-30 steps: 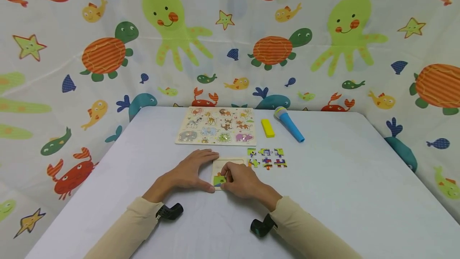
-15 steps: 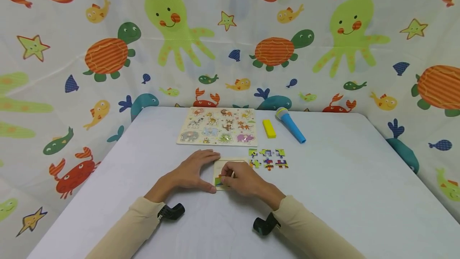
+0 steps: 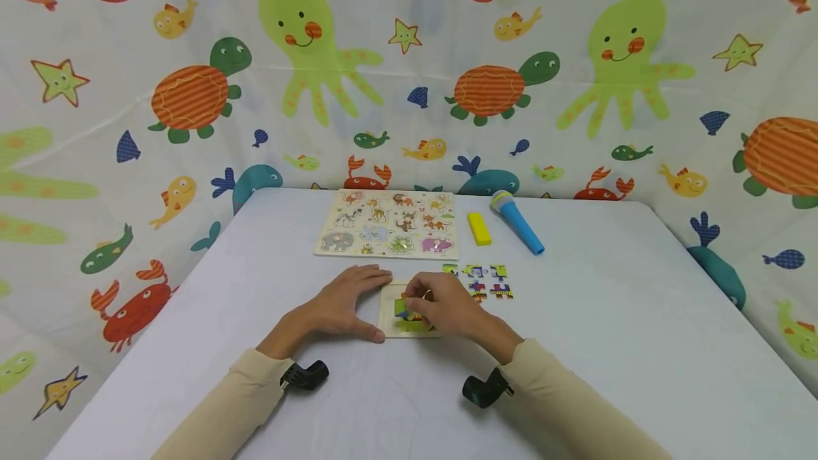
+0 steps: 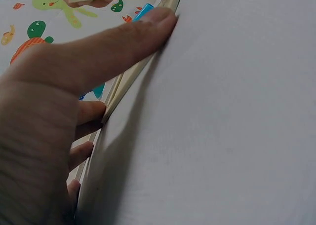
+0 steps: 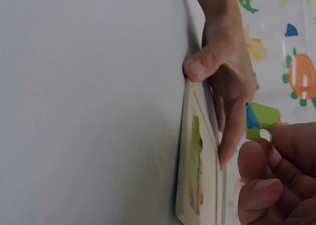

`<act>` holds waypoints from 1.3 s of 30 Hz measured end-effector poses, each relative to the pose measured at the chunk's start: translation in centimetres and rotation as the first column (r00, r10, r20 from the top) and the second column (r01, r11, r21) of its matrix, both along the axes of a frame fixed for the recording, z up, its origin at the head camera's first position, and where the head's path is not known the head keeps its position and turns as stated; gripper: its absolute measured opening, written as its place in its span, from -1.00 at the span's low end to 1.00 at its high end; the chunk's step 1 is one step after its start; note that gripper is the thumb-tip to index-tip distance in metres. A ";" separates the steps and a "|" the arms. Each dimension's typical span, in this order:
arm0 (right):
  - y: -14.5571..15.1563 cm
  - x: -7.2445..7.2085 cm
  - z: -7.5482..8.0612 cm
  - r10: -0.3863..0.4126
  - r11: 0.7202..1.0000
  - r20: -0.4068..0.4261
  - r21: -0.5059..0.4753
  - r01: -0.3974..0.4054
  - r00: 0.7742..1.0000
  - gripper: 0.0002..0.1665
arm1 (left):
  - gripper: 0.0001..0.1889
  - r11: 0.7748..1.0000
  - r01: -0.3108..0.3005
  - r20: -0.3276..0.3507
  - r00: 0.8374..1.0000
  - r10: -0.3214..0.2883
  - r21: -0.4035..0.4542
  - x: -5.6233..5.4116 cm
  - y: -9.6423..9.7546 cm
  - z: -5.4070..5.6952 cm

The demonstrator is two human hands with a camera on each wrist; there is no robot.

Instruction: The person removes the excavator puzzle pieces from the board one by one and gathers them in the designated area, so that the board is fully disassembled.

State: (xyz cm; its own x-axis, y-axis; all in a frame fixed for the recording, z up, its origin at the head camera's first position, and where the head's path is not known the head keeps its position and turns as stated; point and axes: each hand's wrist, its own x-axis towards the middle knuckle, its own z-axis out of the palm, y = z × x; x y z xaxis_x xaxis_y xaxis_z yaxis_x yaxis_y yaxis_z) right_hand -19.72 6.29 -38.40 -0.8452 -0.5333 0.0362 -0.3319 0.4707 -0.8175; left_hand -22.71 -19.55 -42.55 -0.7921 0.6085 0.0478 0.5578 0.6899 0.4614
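My right hand (image 3: 447, 304) pinches a green jigsaw piece (image 5: 261, 117) with a blue corner between thumb and fingers. It holds the piece above a small wooden puzzle tray (image 3: 388, 324), raised off it in the right wrist view. A green-topped strip of puzzle picture (image 5: 195, 161) lies inside the tray's frame, partly covered by this hand in the head view. My left hand (image 3: 341, 302) lies spread at the tray's left side. Its thumb touches the near left corner, and its other fingers reach along the left edge.
Several loose jigsaw pieces (image 3: 475, 272) lie right behind the tray. Farther back is a large wooden animal puzzle board (image 3: 386, 255). A yellow block (image 3: 478, 228) and a blue toy microphone (image 3: 520, 226) lie to its right. A printed cloth (image 3: 396, 13) hangs behind the white table.
My right hand has moved right and slightly away from the tray's near left corner, taking the green piece along. It now covers one loose piece. My left hand keeps its place.
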 end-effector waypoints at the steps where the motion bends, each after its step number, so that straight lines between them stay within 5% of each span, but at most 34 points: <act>1: 0.2 0.0 0.1 -0.009 1.000 -0.005 0.000 0.009 1.000 -0.93 | 0.12 1.000 0.000 0.000 1.000 0.000 -0.001 0.0 0.0 0.0; 16: 3.2 -0.5 1.0 -0.108 0.994 0.010 -0.011 0.108 0.994 -0.89 | 0.10 1.000 -0.002 0.014 1.000 0.002 -0.003 0.3 0.1 0.0; 39: 6.4 -1.6 -1.6 -0.270 0.963 0.105 0.020 0.270 0.957 -0.91 | 0.10 1.000 0.000 -0.002 1.000 0.000 -0.005 0.3 0.1 0.0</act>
State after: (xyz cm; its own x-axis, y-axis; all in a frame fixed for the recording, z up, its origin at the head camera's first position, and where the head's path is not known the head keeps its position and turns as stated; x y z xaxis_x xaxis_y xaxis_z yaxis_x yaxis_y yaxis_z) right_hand -21.33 12.68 -39.96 -0.9565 -0.2847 -0.0635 -0.1036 0.5350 -0.8385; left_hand -22.40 -19.48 -42.56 -0.7922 0.6085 0.0462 0.5584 0.6924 0.4568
